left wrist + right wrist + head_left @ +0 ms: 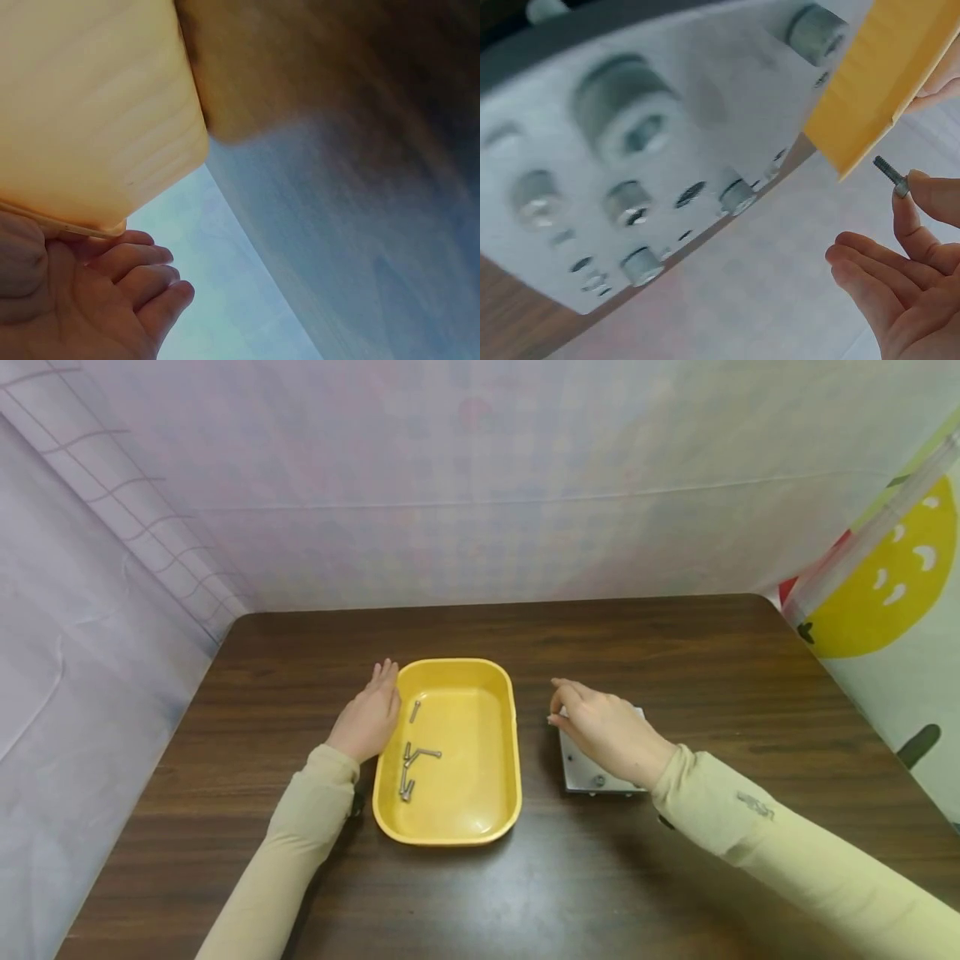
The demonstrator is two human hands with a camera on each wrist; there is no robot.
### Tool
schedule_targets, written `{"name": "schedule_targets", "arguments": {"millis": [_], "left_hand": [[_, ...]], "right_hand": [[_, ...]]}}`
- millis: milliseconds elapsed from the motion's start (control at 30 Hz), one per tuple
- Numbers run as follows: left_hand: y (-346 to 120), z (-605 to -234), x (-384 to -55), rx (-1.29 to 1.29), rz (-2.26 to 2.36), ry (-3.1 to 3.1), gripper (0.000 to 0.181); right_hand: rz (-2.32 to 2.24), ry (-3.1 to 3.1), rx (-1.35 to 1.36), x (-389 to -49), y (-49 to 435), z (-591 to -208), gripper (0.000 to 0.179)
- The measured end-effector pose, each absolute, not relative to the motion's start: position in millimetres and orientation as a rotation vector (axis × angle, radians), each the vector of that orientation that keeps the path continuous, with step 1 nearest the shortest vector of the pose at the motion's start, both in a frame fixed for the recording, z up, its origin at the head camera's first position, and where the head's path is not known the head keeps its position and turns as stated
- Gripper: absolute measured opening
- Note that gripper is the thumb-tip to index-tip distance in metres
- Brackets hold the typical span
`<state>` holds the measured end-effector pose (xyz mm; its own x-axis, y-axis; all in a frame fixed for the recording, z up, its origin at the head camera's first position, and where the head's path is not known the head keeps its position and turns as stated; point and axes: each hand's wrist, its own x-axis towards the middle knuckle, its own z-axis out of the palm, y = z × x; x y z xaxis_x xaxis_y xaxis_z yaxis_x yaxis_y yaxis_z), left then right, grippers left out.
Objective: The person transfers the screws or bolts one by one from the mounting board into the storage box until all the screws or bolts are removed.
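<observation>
My left hand (367, 718) lies along the left rim of a yellow tray (517, 777). In the left wrist view its fingers (146, 274) are loosely bent beside the rim, touching it from outside; the thumb is partly cut off. Between thumb and forefinger my right hand (911, 262) pinches a small socket head bolt (890, 175), threaded end pointing away; its other fingers are extended. That hand (603, 727) is above a metal plate (581, 774), partly covering it. Several socket head bolts (641, 266) stand in the plate, among other holes.
Inside the tray, toward its left side, lie several loose bolts (407, 791) and a bent hex key (427, 752). Tray and plate sit on a dark wooden table (675, 652). Pale curtains (480, 510) hang behind and beside it.
</observation>
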<state>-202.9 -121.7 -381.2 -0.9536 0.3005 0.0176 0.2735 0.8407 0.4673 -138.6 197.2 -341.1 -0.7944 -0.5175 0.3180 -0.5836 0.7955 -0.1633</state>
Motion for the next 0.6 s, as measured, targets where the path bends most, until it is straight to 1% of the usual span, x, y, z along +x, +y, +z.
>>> {"name": "schedule_targets", "arguments": {"millis": [333, 600], "left_hand": [[-122.1, -381.7, -203.9, 0.448, 0.731, 2.962, 0.053], [-121.7, -381.6, -203.5, 0.455, 0.734, 2.964, 0.052]], "right_hand": [[0.387, -2.743, 0.861, -152.1, 167.8, -333.2, 0.014], [0.383, -2.756, 0.898, -156.7, 141.3, -327.1, 0.016]]}}
